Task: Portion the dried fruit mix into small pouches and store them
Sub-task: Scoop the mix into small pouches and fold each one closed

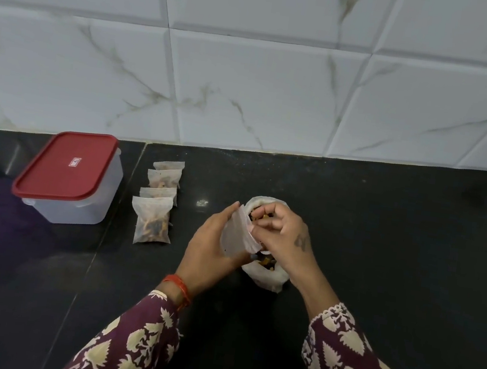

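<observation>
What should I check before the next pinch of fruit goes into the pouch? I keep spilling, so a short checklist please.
1. Small pouch held in the left hand: ok.
2. Pouch mouth open towards the right hand: ok.
3. Right hand's grip holds fruit: cannot tell, fingers curled.
4. Pouch held over the big fruit bag, so drops fall back: ok.
5. Filled pouches lie apart from the work: ok.
6. Storage box open for storing: not ok, red lid on.

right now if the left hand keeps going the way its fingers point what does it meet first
Most likely the right hand, just beyond the small pouch that the left hand holds over the bag of fruit mix; depth is unclear.
</observation>
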